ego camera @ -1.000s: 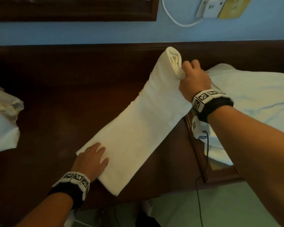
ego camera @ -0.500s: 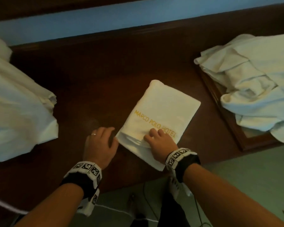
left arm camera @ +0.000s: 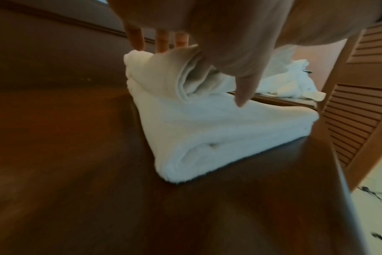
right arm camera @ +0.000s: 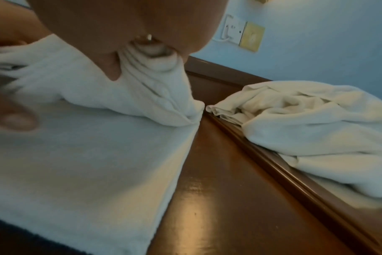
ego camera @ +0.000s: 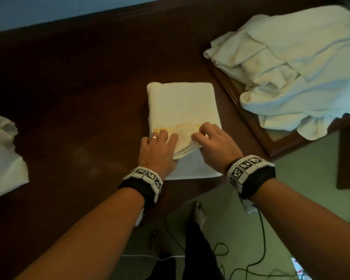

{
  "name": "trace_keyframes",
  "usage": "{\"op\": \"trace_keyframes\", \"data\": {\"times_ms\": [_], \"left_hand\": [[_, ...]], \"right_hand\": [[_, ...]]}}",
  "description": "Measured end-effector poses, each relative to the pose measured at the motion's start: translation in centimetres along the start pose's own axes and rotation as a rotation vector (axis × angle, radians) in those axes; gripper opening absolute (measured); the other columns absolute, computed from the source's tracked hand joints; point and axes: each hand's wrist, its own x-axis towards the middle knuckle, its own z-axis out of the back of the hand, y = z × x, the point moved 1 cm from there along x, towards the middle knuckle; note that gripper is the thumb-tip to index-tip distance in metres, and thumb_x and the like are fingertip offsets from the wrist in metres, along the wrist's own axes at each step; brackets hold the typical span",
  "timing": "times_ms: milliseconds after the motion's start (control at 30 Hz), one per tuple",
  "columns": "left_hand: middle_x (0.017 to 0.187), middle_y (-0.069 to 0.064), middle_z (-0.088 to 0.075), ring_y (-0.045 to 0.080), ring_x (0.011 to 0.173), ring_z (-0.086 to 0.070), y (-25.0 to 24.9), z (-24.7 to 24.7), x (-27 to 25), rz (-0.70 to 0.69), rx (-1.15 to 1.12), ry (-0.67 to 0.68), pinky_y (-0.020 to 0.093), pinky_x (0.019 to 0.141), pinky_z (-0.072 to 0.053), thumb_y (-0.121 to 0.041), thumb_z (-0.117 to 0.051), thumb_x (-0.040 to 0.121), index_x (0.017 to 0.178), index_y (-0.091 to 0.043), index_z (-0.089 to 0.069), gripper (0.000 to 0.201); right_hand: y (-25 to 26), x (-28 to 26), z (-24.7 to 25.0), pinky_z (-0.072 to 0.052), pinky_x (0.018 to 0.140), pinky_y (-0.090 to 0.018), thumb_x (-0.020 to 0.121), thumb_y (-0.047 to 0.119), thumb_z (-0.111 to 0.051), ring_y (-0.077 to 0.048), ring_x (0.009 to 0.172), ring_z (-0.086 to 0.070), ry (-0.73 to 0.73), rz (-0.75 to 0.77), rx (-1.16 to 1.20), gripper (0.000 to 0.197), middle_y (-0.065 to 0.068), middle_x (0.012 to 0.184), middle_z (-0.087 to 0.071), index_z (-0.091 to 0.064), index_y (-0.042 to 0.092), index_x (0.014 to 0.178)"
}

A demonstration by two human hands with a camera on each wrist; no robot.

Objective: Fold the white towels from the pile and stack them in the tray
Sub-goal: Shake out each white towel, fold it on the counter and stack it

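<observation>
Now mid-fold on one towel [ego camera: 182, 106], which lies near the front edge of the table [ego camera: 79, 87], its embroidered band facing up. Left hand [ego camera: 158, 152] holds the towel's near left corner; in the left wrist view a lifted roll of cloth sits under the palm with the fingers curved over it. Right hand [ego camera: 212, 144] pinches the bunched upper layers at the near right side, knuckles bent, cloth gathered between thumb and fingers in the right wrist view. A flat lower layer runs out under both hands toward the table's front edge.

Judged: last fold in hand, not closed.

Tray [ego camera: 257, 126] sits at the table's right end, a loose heap of towels [ego camera: 291, 63] spilling over it. More white cloth [ego camera: 2, 158] at the left edge.

Next move likely needs both held corners carried together so the edges meet square, then pressing flat. Room in the tray cannot be made out under the heap.
</observation>
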Motion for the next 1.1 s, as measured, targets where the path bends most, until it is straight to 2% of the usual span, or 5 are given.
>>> {"op": "trace_keyframes", "data": {"times_ms": [100,333,867,1000,1100], "left_hand": [[0.097,0.011,-0.057,0.033,0.082,-0.057,1.8,0.6,0.1,-0.112,0.028,-0.059,0.038,0.065,-0.042,-0.033,-0.083,0.067,0.104,-0.016,-0.057,0.048],[0.088,0.014,-0.059,0.035,0.073,-0.060,3.0,0.9,-0.7,-0.162,-0.014,-0.047,0.035,0.050,-0.047,-0.017,-0.092,0.052,0.092,-0.009,-0.061,0.051],[0.089,0.010,-0.059,0.029,0.077,-0.058,1.7,-2.2,-6.1,-0.275,-0.049,0.037,0.037,0.056,-0.050,-0.012,-0.085,0.065,0.095,-0.012,-0.059,0.040],[0.111,0.000,-0.050,0.023,0.105,-0.053,1.7,-1.2,-6.2,-0.158,-0.030,0.366,0.035,0.078,-0.048,-0.041,-0.056,0.090,0.111,-0.024,-0.047,0.028],[0.098,-0.003,-0.051,0.022,0.098,-0.055,1.8,0.4,-4.6,-0.055,-0.170,0.279,0.035,0.076,-0.044,-0.051,-0.041,0.096,0.096,-0.024,-0.048,0.028]], "right_hand": [[-1.4,-1.4,-1.1,-0.049,0.060,-0.041,0.075,0.011,-0.072,-0.031,0.078,-0.050,0.053,-0.142,-0.002,0.032,-0.013,0.102,-0.053,-0.060,0.009,0.105],[-1.9,-2.6,-0.8,-0.046,0.055,-0.036,0.071,0.004,-0.072,-0.031,0.075,-0.050,0.109,-0.213,0.028,0.028,-0.011,0.093,-0.054,-0.056,0.009,0.094],[-0.2,-7.5,-1.9,-0.051,0.055,-0.038,0.069,0.012,-0.080,-0.024,0.076,-0.052,0.265,-0.130,-0.054,0.036,-0.006,0.092,-0.055,-0.056,0.015,0.096],[0.7,-8.3,-2.0,-0.047,0.081,-0.037,0.084,0.030,-0.063,-0.020,0.098,-0.046,0.579,-0.133,-0.008,0.031,0.001,0.110,-0.049,-0.054,0.023,0.113],[0.5,-7.3,-0.8,-0.046,0.080,-0.037,0.089,0.038,-0.050,-0.018,0.092,-0.047,0.425,-0.163,0.021,0.026,0.000,0.105,-0.052,-0.059,0.019,0.105]]}}
